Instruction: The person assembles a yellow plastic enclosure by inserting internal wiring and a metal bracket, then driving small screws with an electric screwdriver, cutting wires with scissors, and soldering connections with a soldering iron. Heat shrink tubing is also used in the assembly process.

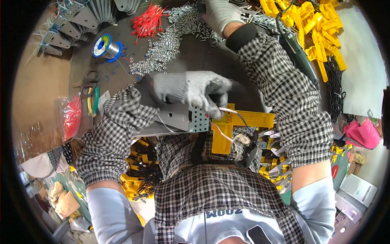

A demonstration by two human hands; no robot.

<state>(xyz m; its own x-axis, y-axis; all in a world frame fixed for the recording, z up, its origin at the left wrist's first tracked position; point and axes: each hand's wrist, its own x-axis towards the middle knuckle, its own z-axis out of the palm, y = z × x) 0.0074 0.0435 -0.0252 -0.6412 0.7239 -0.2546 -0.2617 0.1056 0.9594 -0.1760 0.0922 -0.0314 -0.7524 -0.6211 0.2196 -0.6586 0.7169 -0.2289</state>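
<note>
Yellow bracket (239,122) pinned by my left hand (191,90); my right hand (219,14) spreads over screws (170,40) at twelve o'clock.

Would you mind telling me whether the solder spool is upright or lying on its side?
On its side: the solder spool lies on the table, its round blue flange facing sideways toward the camera.

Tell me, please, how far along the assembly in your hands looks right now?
Done: the yellow part already sits against the grey bracket, with thin wires at the joint. In hand: the left hand holds that joint, while the right hand reaches into the screw pile. Left: no screw shows in the bracket's holes yet, and many yellow parts and brackets lie unassembled.
</note>
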